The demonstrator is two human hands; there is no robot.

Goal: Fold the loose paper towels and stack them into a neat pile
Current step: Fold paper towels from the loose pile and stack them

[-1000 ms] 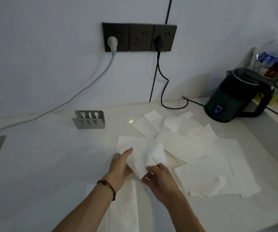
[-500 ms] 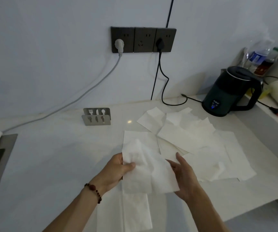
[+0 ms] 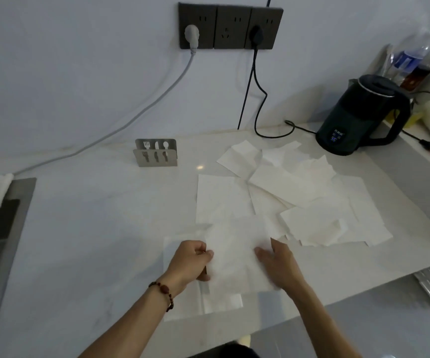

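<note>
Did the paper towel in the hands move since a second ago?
Yes. The held paper towel has come toward the person, away from the cutlery holder, and now sits over the folded towels at the counter's front edge.

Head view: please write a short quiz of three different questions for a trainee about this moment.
1. True or false: both hands hold one towel.
2. What is plugged into the black cord? A) kettle B) napkin holder C) bottle
3. Fill in: the loose towels lie to the ___ of the hands.

Key: 1 true: left hand and right hand grip its sides. 2 A. 3 right.
</note>
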